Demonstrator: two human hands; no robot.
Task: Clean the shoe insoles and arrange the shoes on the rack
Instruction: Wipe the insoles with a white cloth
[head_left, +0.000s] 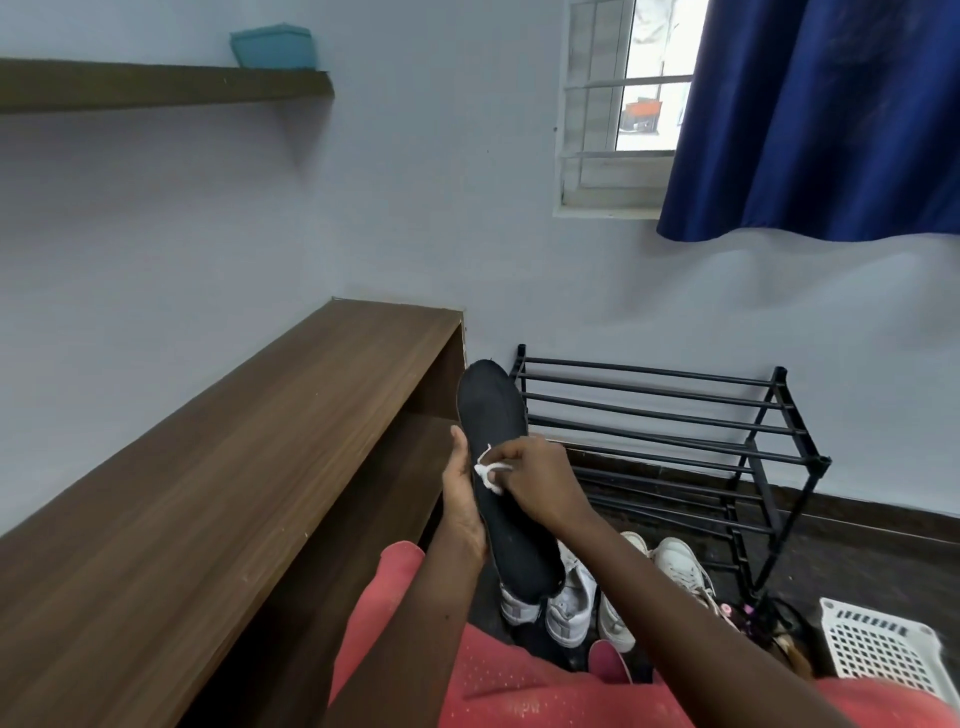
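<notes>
the left hand (460, 506) grips the black insole (501, 467) upright, beside the rack (670, 431); the right hand (540, 475) pinches a white wipe (487, 470) against it — pressing too hard could bend the insole loose, dropping it onto the white shoes (571, 597).

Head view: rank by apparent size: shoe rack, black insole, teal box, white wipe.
1. shoe rack
2. black insole
3. teal box
4. white wipe
Apparent only: the insole is held near the camera and the box sits far off on the wall shelf, so their real order is unsure.
</notes>
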